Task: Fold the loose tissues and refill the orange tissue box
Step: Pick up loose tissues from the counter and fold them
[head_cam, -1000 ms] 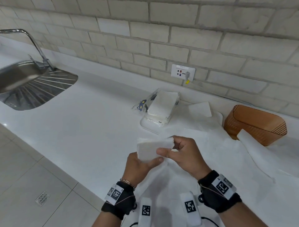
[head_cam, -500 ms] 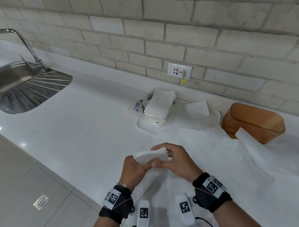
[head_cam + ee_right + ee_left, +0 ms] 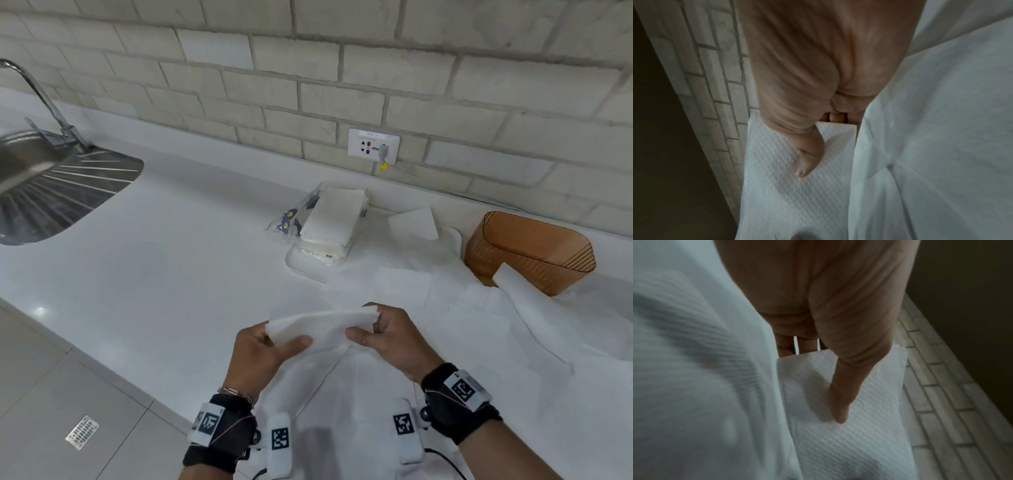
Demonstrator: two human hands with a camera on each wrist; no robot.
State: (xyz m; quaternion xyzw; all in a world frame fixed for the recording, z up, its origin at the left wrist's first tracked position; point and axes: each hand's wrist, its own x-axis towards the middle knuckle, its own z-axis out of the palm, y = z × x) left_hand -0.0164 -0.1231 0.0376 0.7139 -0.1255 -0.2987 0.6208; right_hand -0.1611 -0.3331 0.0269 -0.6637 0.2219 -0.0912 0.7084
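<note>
On the white kitchen counter (image 3: 164, 260), going left to right, a clear plastic-wrapped pack of flat white tissues (image 3: 325, 219) lies toward the back edge on a white tray, then loose white sheets (image 3: 479, 308) sprawl over the counter's right part, and the translucent orange plastic tissue box (image 3: 534, 250) stands near the back edge at the far right. One loose sheet leans against the box's front, but I cannot see whether any folded tissue is inside it. So I would judge the job early: many sheets are still spread out, and the refilling is ahead.

At the counter's front edge the person holds one white embossed paper tissue (image 3: 322, 325) in the air. The left hand (image 3: 263, 353) pinches its left end, thumb on top and fingers under it; the right hand (image 3: 390, 339) pinches the right end the same way. The tissue is folded over into a narrow strip, slightly bowed between the hands, its dimpled texture plain in both wrist views. It looks thin and limp, likely to spring open unless the crease is pressed.
</note>
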